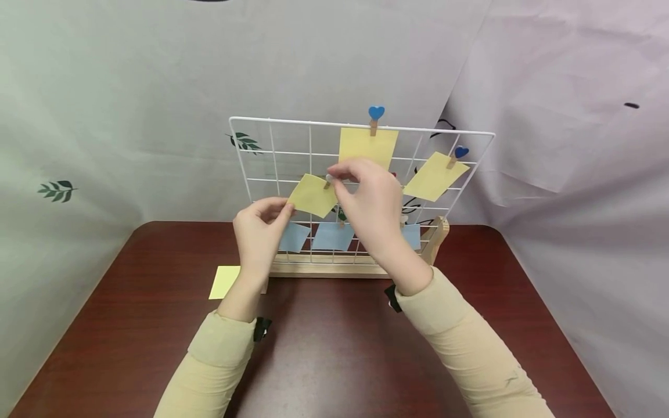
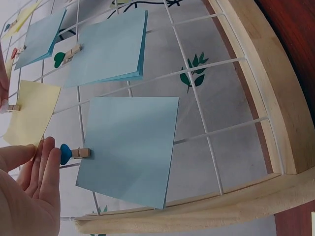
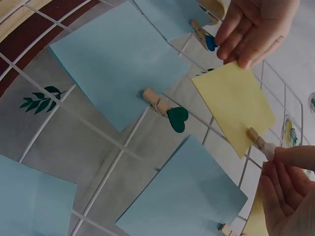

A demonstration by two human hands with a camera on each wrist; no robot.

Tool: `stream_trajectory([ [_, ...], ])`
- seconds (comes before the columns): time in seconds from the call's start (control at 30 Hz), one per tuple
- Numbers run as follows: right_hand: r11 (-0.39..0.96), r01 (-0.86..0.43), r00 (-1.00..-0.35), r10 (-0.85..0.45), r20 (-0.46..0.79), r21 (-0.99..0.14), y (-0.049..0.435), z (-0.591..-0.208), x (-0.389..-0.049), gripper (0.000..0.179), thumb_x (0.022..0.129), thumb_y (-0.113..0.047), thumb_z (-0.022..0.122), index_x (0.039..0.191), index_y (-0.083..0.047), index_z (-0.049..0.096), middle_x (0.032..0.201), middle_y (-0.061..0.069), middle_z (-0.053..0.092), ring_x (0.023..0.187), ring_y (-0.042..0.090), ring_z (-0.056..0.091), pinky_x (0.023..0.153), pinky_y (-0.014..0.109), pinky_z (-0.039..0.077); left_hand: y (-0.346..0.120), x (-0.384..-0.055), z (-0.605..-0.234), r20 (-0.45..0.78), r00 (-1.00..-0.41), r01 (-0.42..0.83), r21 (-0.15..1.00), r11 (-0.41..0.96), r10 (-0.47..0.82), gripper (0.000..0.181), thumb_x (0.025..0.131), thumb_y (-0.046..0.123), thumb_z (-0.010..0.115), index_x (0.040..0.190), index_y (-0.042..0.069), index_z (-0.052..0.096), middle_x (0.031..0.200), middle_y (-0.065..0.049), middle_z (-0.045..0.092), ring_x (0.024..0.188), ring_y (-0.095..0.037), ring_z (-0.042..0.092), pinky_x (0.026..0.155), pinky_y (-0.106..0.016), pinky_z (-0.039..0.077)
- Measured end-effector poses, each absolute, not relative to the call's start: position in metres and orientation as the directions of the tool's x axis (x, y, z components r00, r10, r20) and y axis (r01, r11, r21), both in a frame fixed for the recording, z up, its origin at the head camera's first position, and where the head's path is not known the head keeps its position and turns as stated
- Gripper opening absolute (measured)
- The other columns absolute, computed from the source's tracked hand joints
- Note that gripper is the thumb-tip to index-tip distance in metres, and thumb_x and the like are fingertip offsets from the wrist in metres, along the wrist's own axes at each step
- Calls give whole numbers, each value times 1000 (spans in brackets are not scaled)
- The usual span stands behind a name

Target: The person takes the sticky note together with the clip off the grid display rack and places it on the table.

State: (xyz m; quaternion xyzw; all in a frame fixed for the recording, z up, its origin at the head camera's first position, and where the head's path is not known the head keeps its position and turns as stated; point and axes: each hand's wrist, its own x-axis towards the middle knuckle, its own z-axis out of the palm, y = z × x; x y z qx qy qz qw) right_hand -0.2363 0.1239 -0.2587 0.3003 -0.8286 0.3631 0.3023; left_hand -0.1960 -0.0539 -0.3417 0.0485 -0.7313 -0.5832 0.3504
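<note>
A yellow sticky note (image 1: 313,195) is held against the white wire grid (image 1: 277,153) between both hands. My left hand (image 1: 261,232) pinches its lower left corner between thumb and fingers. At the note's other side, my right hand (image 1: 373,200) pinches a small wooden clothespin (image 3: 255,137) with a white top; the peg's jaws overlap the note's edge. Just beside the left fingers in the left wrist view, a blue-topped clothespin (image 2: 74,153) carries a blue note (image 2: 130,147). A green-heart clothespin (image 3: 165,110) holds another blue note (image 3: 115,59).
Two more yellow notes hang on the grid: one top centre (image 1: 368,145) under a blue-heart clothespin (image 1: 375,119), one tilted at right (image 1: 436,177). The grid stands in a wooden base (image 1: 324,269) on a dark red table (image 1: 324,348). A loose yellow note (image 1: 223,282) lies left.
</note>
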Motion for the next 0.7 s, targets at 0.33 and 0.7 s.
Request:
stream_trajectory([
  [0.33, 469, -755, -611, -252, 750, -458, 123, -265, -238, 14, 93, -5, 81, 106, -5, 83, 102, 8, 83, 90, 23, 80, 84, 37, 63, -53, -195, -340, 453, -755, 329, 887, 324, -474, 9, 94, -1, 78, 101, -6, 81, 90, -27, 79, 68, 7, 72, 67, -8, 60],
  [0.7, 486, -747, -634, -315, 706, -454, 125, -260, -238, 18, 94, -5, 81, 111, -6, 83, 106, 8, 83, 94, 21, 80, 89, 36, 63, -54, -195, -340, 471, -751, 338, 876, 343, -462, 9, 94, 0, 78, 101, -5, 81, 90, -26, 80, 70, -1, 75, 65, -7, 59],
])
